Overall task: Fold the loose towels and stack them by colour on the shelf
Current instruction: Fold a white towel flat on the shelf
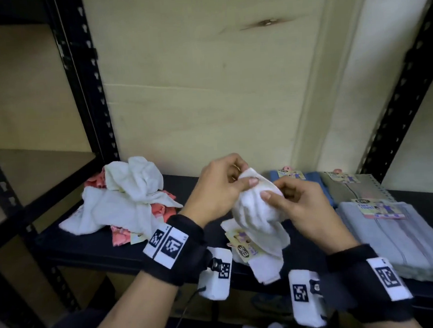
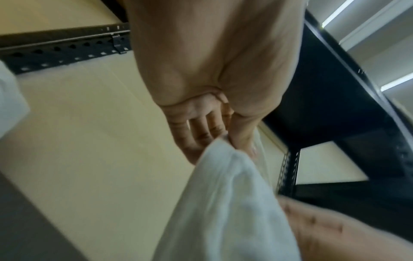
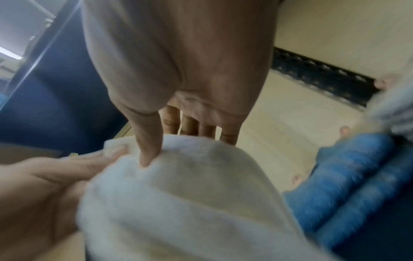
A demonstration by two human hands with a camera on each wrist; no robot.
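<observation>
A white towel [image 1: 256,212] hangs bunched over the black shelf [image 1: 109,249], its paper label [image 1: 246,248] dangling below. My left hand [image 1: 227,186] pinches its top edge between thumb and fingers. My right hand [image 1: 286,200] pinches the cloth just to the right, thumb on top. In the left wrist view the towel [image 2: 223,203] runs down from my left hand [image 2: 223,141]. In the right wrist view my right hand [image 3: 156,151] presses its thumb into the white towel [image 3: 190,194]. A loose pile of white and pink towels [image 1: 126,199] lies at the left.
Folded towels sit at the right of the shelf: a blue stack [image 1: 310,181], a grey-beige one [image 1: 358,185] and a pale grey stack [image 1: 402,238] at the front, with paper labels. Black slotted uprights [image 1: 86,78] frame the shelf, with a cream back panel [image 1: 205,88] behind.
</observation>
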